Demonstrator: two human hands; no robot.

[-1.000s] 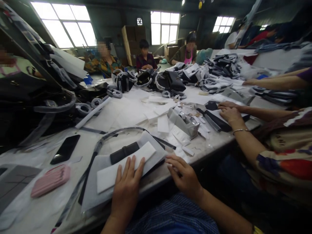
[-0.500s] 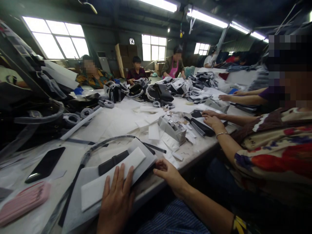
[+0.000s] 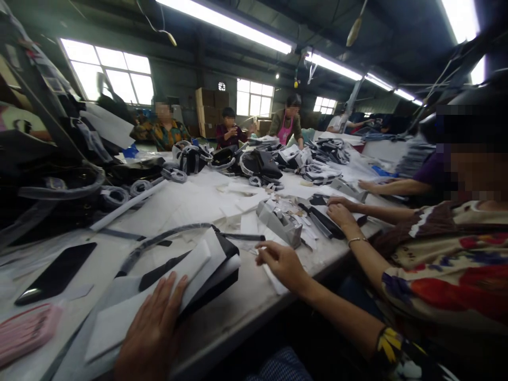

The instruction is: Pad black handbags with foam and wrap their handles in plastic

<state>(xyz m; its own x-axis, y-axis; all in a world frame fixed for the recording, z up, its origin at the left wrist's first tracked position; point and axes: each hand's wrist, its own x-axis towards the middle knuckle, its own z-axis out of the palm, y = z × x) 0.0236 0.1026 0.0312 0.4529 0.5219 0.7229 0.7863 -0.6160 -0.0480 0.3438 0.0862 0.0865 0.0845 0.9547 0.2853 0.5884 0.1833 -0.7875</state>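
My left hand (image 3: pixel 153 317) lies flat, fingers stretched, on a folded white foam sheet (image 3: pixel 119 323). Beneath that is a flat black bag (image 3: pixel 216 288) with thin translucent paper (image 3: pixel 115 296) around it; its right end is raised off the table. A plastic-wrapped strap (image 3: pixel 159 238) arches behind the bag. My right hand (image 3: pixel 283 264) hovers right of the bag by the table's front edge, fingers bent and apart, with nothing plainly visible in them. Just beyond it stands a grey tape dispenser (image 3: pixel 280 222).
A black phone (image 3: pixel 55 272) and a pink case (image 3: pixel 29 330) lie at left. Dark bags (image 3: pixel 51 196) pile up behind them. More wrapped bags (image 3: pixel 260 166) and paper sheets cover the far table. At right, a co-worker's hands (image 3: pixel 341 214) work on black pieces.
My left hand has slid left with the foam sheet and bag, whose right end has lifted. My right hand has moved away from the bag's edge, up towards the tape dispenser.
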